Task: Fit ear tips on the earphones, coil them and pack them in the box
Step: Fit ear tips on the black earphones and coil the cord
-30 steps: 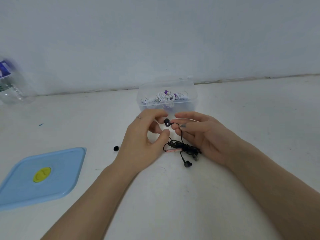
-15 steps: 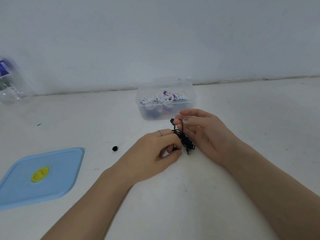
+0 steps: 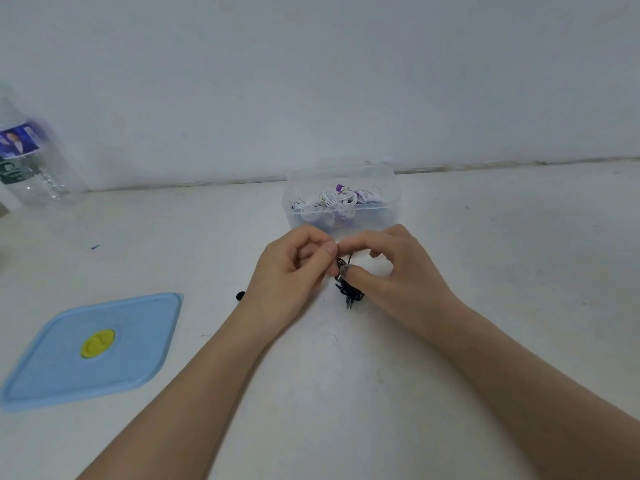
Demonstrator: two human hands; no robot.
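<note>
Both hands, left [image 3: 294, 268] and right [image 3: 388, 268], pinch the black earphones [image 3: 348, 289]: light, limp, tangle-prone cord, best held at the bundle's middle.

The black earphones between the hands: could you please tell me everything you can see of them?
The black earphones are a thin dark cable bunched into a small tangle, just above or on the white table, in front of the clear box. The left hand and right hand both pinch the upper part; a metal plug hangs at the bottom. The earbuds are hidden.
</note>
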